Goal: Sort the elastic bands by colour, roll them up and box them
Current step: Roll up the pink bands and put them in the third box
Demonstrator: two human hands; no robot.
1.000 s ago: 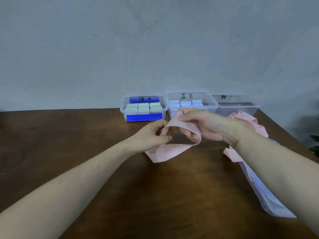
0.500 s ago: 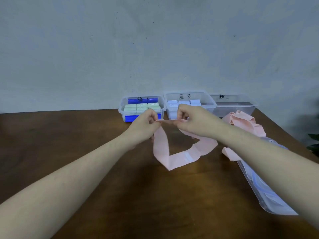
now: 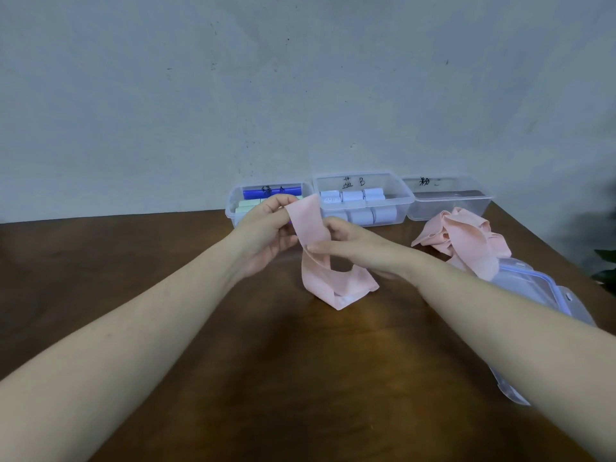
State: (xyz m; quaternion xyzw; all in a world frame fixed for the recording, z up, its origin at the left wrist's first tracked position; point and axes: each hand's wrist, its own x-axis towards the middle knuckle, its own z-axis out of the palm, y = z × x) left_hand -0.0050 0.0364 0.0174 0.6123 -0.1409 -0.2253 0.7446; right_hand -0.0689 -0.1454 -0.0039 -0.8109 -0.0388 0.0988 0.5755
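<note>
1. Pink elastic band [image 3: 311, 225]: held above the worktop [image 3: 300, 361] between both hands, in front of the boxes. Its lower loop [image 3: 336, 288] hangs down and rests on the wood.
2. Left hand [image 3: 266, 228]: grip closed on the band's upper end, thumb and fingertips pinching it near the top edge; palm turned inward, wrist raised, forearm reaching in from the lower left.
3. Right hand [image 3: 346, 243]: grip closed on the band lower down, thumb lying across its face, fingers behind it; forearm reaching in from the lower right.
4. Pile of loose pink bands [image 3: 463, 238]: lies on the worktop to the right, partly draped over a clear lid with blue trim [image 3: 533, 288].
5. Left box [image 3: 233, 208]: holds pale green rolls and a blue item; partly hidden by the left hand.
6. Middle box [image 3: 400, 201]: holds pale blue rolls [image 3: 360, 215] in rows.
7. Right box [image 3: 450, 208]: clear, marked on its rear wall; no rolls visible inside.
8. All three boxes stand in a row against the wall, touching or nearly so.
</note>
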